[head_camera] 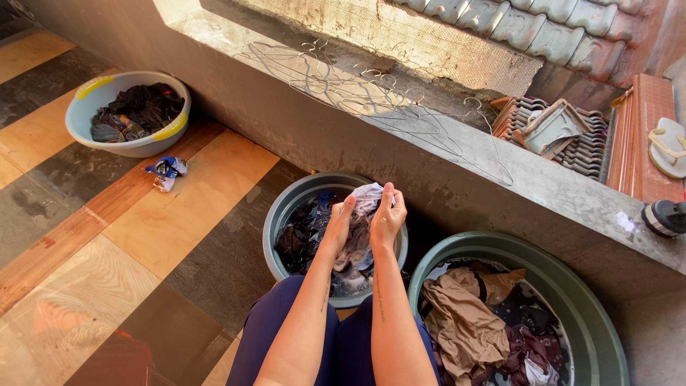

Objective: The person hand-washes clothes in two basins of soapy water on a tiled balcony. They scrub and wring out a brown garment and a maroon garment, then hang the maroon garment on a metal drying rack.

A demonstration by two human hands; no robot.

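My left hand (339, 221) and my right hand (388, 214) both grip a wet, pale patterned garment (366, 198), held bunched between them over a grey basin (286, 207). The basin holds dark wet clothes (304, 232) in water. My knees in dark blue trousers (275, 325) sit just below the basin.
A large green tub (597, 314) with brown and maroon clothes stands at the right. A light blue basin (78, 107) of dark laundry sits at the far left, a small crumpled packet (166, 171) beside it. Wire hangers (371, 96) lie on the concrete ledge (543, 189).
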